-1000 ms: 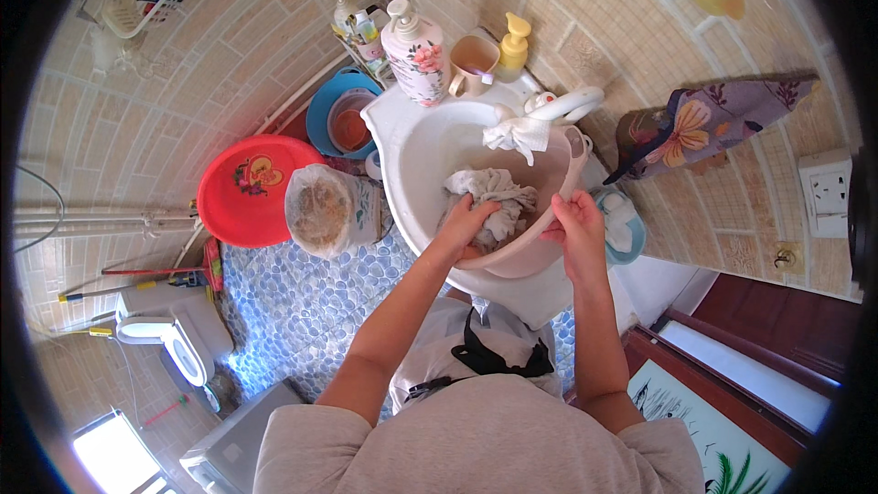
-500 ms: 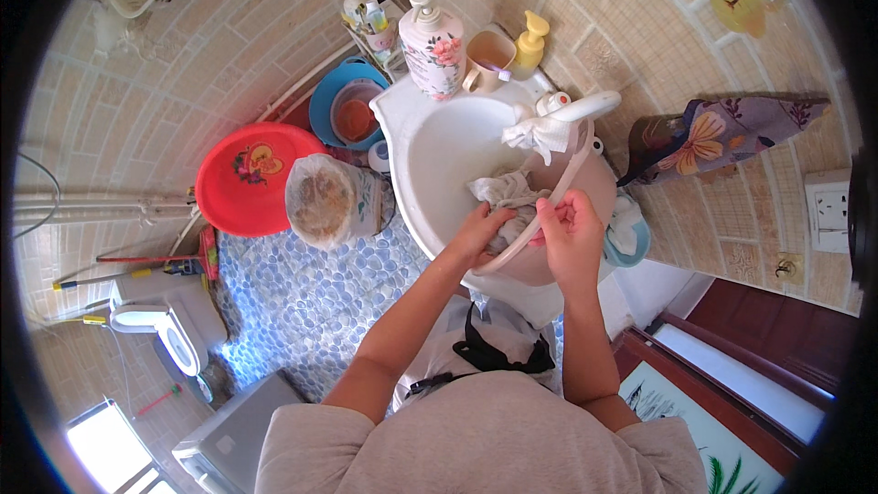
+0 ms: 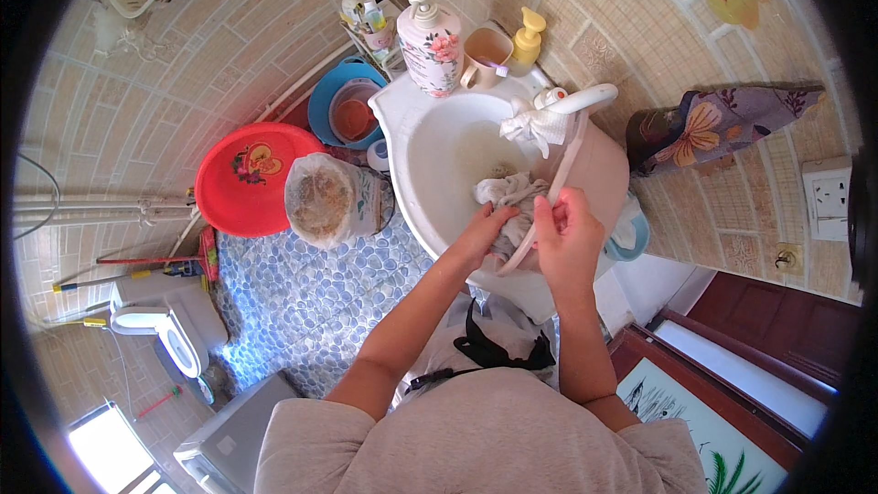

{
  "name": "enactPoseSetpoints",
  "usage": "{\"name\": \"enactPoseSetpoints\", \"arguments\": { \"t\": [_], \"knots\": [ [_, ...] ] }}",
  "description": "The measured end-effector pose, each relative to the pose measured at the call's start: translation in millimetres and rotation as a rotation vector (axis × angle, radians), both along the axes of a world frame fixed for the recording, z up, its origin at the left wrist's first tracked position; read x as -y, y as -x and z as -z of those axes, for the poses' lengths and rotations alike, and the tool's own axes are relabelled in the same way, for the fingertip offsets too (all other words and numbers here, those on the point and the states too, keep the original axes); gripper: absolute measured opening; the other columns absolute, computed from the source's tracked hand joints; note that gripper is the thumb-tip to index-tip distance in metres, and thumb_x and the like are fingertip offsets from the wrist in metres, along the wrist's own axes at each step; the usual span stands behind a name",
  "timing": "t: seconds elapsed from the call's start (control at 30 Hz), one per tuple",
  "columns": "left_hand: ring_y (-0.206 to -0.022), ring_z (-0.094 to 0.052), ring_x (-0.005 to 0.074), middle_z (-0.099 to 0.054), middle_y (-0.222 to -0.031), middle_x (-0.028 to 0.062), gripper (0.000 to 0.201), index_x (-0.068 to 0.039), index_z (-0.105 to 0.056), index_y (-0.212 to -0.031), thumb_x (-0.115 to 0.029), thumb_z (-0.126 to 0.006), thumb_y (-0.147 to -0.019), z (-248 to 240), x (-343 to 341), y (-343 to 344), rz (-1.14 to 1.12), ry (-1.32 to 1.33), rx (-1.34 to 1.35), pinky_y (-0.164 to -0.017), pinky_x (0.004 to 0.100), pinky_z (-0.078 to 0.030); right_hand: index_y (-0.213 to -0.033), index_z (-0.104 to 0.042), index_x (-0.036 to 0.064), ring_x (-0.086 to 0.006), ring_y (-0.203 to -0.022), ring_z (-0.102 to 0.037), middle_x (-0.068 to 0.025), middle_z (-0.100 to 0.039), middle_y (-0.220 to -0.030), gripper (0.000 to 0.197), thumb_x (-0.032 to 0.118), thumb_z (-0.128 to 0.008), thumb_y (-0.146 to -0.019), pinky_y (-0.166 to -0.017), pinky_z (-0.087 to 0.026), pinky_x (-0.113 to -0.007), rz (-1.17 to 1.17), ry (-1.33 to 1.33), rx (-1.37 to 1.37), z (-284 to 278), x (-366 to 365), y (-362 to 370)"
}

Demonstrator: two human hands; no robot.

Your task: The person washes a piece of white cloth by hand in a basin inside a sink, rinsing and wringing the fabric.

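While the pale pink basin [image 3: 601, 165] stands tilted over the right edge of the sink [image 3: 430, 160], its mouth faces left, into the bowl. Right hand [image 3: 567, 230]: thumb and bent fingers closed on the basin rim, about midway along the visible stretch. Left hand [image 3: 485, 232]: partly curled, thumb uppermost, holding the bunched grey-white cloth [image 3: 505, 190]; fingertips partly hidden, so firmness of grip cannot be told. Cloth location: at the basin's mouth, toward the near right edge of the sink bowl; how much lies inside the basin, cannot tell. Far edge of sink, left to right: floral pump bottle [image 3: 431, 53], beige mug [image 3: 483, 53], yellow pump bottle [image 3: 529, 37]. Far right corner: faucet [image 3: 587, 99], white cloth [image 3: 533, 126] draped on it.
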State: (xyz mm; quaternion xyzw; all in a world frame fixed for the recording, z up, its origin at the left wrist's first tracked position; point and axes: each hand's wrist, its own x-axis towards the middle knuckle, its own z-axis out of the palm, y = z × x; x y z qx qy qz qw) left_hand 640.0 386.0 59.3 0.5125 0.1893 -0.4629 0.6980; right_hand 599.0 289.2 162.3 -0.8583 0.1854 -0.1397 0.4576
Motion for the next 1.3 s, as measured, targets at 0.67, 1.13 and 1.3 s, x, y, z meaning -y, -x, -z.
{"name": "enactPoseSetpoints", "arguments": {
  "t": [0.67,1.13,1.3],
  "knots": [
    [-0.095,-0.053,0.0182,-0.052,-0.108,0.0108,0.042,0.001,-0.041,-0.117,-0.017,-0.052,-0.081,-43.4,-66.2,-35.4,-0.490,0.129,0.389,-0.081,0.0291,-0.042,-0.114,-0.040,0.0028,-0.0158,-0.091,-0.053,-0.0077,-0.054,-0.101,0.037,0.011,-0.051,-0.079,-0.079,-0.043,-0.030,0.216,-1.163,-0.124,160.1,55.2,43.6],
    [-0.093,-0.050,0.0141,-0.054,-0.102,0.0072,0.042,0.001,-0.049,-0.109,-0.014,-0.060,-0.072,-47.1,-37.1,-19.6,0.039,-0.184,0.635,-0.083,0.0268,-0.039,-0.081,-0.060,-0.0041,-0.0372,-0.074,-0.059,-0.0227,-0.060,-0.077,0.030,0.025,-0.062,-0.074,-0.066,-0.048,-0.042,-0.060,0.598,-0.493,100.3,159.1,-97.2],
    [-0.099,-0.049,0.0155,-0.053,-0.109,0.0075,0.049,0.002,-0.047,-0.115,-0.015,-0.060,-0.070,-61.1,-37.6,-13.2,0.124,0.050,0.529,-0.088,0.0268,-0.036,-0.077,-0.059,-0.0050,-0.0376,-0.074,-0.058,-0.0247,-0.059,-0.075,0.030,0.024,-0.065,-0.071,-0.067,-0.047,-0.043,-0.295,0.655,-0.430,101.6,170.5,-100.6]
  ]
}}
